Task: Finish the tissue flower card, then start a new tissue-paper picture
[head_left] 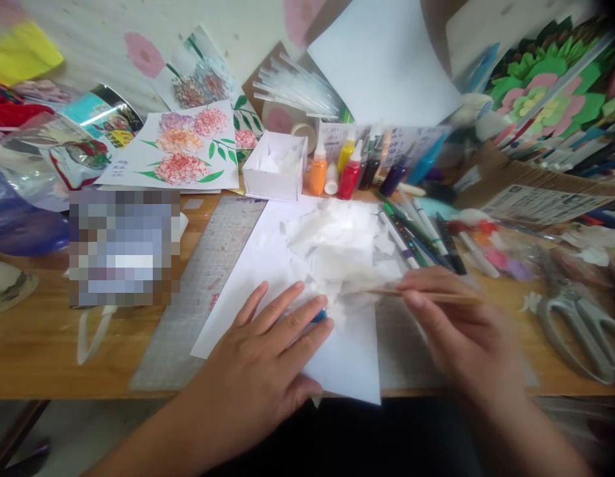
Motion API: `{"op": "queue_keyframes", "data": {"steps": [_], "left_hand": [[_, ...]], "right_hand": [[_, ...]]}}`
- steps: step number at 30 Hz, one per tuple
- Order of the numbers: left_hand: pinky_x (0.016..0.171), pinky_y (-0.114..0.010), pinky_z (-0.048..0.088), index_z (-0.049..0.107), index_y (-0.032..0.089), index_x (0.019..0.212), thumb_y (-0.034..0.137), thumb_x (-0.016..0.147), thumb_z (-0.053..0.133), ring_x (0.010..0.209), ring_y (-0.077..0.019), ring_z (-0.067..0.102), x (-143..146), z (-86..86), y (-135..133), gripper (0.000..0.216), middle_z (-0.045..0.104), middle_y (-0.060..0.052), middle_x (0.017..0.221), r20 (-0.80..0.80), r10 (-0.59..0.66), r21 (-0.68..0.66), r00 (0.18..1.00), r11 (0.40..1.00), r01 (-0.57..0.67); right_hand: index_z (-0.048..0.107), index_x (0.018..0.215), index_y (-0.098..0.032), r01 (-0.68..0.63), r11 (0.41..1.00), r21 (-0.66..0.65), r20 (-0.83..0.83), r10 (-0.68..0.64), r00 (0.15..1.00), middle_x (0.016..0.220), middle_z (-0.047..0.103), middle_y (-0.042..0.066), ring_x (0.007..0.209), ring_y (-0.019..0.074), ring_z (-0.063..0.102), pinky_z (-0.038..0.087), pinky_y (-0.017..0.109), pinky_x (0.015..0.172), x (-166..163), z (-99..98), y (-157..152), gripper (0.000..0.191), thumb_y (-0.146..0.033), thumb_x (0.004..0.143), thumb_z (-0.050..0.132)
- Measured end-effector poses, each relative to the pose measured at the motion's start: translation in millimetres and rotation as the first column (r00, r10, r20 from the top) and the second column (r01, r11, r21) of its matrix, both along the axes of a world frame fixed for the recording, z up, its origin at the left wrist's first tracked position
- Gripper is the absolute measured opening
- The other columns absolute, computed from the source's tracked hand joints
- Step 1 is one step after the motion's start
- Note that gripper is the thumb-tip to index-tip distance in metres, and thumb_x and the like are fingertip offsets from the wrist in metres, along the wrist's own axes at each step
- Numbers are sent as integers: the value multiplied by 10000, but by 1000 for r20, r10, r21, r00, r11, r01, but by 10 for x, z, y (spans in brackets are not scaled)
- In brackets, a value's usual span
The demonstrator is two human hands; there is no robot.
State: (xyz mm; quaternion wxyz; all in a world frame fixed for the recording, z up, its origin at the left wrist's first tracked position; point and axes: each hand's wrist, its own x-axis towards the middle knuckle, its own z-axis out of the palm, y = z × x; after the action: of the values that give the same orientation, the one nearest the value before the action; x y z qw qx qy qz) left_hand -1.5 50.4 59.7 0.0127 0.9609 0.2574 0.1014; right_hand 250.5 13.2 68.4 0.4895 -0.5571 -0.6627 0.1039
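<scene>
My left hand (277,348) lies with its fingers spread on a white sheet of paper (252,271). A small blue thing (319,316) shows by its fingertips, mostly hidden, and I cannot tell what it is. In my right hand (451,324) is a thin wooden stick (436,297), pinched between thumb and fingers. Its tip points left toward a heap of torn white tissue (337,232) on the paper and is blurred. The sheet rests on a grey cutting mat (173,331).
Small paint bottles (349,173) and a white paper box (272,165) stand behind the sheet. Several marker pens (421,232) lie to its right. Grey-handled scissors (580,331) are at the far right. Flower pictures (188,142) lean at the back left.
</scene>
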Motion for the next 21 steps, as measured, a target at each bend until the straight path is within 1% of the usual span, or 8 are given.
{"op": "queue_keyframes", "data": {"steps": [3, 5, 8, 12, 15, 17, 19, 21], "left_hand": [[1163, -501, 62, 443, 283, 1355, 470, 866, 569, 1409, -266, 228, -12, -26, 12, 538, 341, 35, 1504, -13, -18, 18, 1000, 1000, 18], [1161, -509, 55, 440, 284, 1358, 481, 860, 573, 1410, -275, 225, -14, -41, 23, 552, 336, 31, 1507, -14, -20, 27, 1000, 999, 21], [1158, -515, 72, 443, 295, 1350, 515, 862, 554, 1408, -275, 232, -22, -44, 46, 547, 342, 31, 1505, -9, -29, 13, 1000, 999, 29], [1142, -529, 176, 378, 307, 1381, 544, 872, 516, 1405, -273, 239, -76, 10, 84, 578, 324, 14, 1513, 54, -38, -108, 998, 993, 44], [1118, -490, 276, 353, 311, 1384, 464, 888, 525, 1398, -271, 250, -130, 51, 106, 546, 309, -9, 1511, 195, 53, -241, 979, 971, -4], [1087, -411, 343, 416, 308, 1326, 367, 897, 527, 1351, -241, 335, -144, 62, 114, 448, 386, -15, 1447, 320, 162, -306, 934, 950, -60], [1047, -343, 380, 477, 291, 1252, 279, 885, 542, 1256, -199, 441, -128, 75, 117, 373, 490, -17, 1327, 425, 263, -323, 866, 938, -126], [1007, -314, 398, 508, 276, 1206, 236, 865, 564, 1164, -172, 507, -84, 112, 115, 349, 555, -13, 1217, 490, 331, -326, 807, 927, -183]], "right_hand": [[648, 877, -225, 45, 998, 44, 92, -49, 995, 863, 675, 27, 866, 176, 633, 518, 324, 777, 143, 14, 87, 81, -163, 848, 603], [639, 857, -214, -1, 998, 58, 141, -7, 990, 883, 683, 40, 887, 180, 641, 520, 332, 795, 155, 18, 157, 69, -156, 844, 605], [614, 831, -198, -74, 997, 28, 195, 67, 979, 927, 690, 65, 916, 180, 651, 526, 333, 803, 81, 24, 258, 75, -146, 861, 570], [598, 838, -200, -76, 995, -70, 263, 92, 960, 909, 707, 52, 843, 177, 680, 532, 311, 723, -8, 34, 347, 88, -176, 886, 529], [636, 843, -205, -8, 991, -131, 287, 45, 957, 849, 717, 32, 756, 174, 687, 520, 295, 647, -2, 52, 346, 120, -210, 893, 526], [657, 840, -203, 14, 991, -133, 181, 11, 983, 858, 717, 35, 785, 178, 689, 529, 302, 674, 12, 75, 322, 130, -217, 892, 539], [660, 841, -202, -49, 991, -121, -75, 40, 996, 868, 711, 36, 810, 185, 693, 550, 326, 711, 4, 104, 299, 128, -223, 897, 547], [644, 861, -208, -186, 979, -82, -375, 142, 916, 866, 707, 26, 793, 187, 703, 570, 353, 720, -40, 130, 293, 110, -223, 906, 544]]}}
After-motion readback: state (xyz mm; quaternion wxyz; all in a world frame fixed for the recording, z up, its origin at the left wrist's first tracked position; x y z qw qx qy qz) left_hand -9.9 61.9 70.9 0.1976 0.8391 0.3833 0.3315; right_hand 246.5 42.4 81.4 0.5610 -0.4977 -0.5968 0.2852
